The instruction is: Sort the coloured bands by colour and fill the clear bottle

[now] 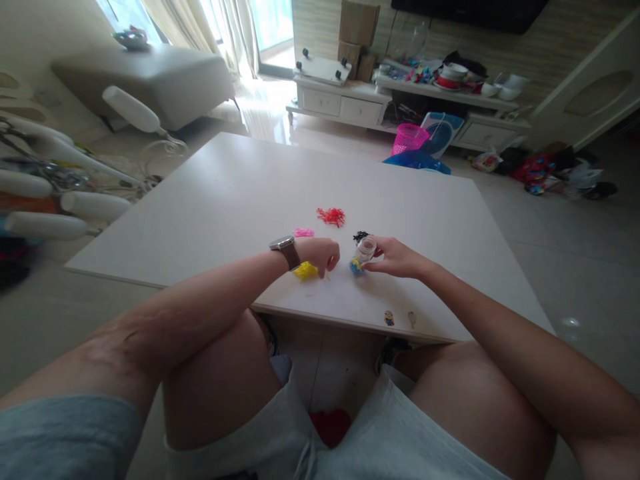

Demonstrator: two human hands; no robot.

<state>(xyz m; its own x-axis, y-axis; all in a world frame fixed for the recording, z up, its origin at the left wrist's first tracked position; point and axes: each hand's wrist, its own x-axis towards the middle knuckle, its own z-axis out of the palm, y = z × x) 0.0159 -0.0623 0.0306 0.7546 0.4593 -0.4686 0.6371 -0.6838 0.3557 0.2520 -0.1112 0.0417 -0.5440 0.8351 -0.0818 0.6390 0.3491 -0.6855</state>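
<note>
My right hand (393, 257) is wrapped round a small clear jar (367, 249), which leans with its open mouth up. Blue and yellow bits (357, 267) lie in the jar's bottom. With fingers bent downward, my left hand (320, 255) is closed beside a yellow pile of small thin pieces (305, 271); whether anything is pinched in it is hidden. A tiny yellow piece (329, 277) shows just by its fingertips. Behind that hand is a pink pile (303, 233), partly covered. A black pile (361, 237) sits behind the jar, and a red pile (331, 217) lies farther back.
A minion figure (389, 318) and a small pale metallic piece (412, 319) lie near the front edge of the white table (240, 193). White padded racks (75, 207) stand at the left. Beyond the table are a pink basket (410, 138) and a TV cabinet (345, 107).
</note>
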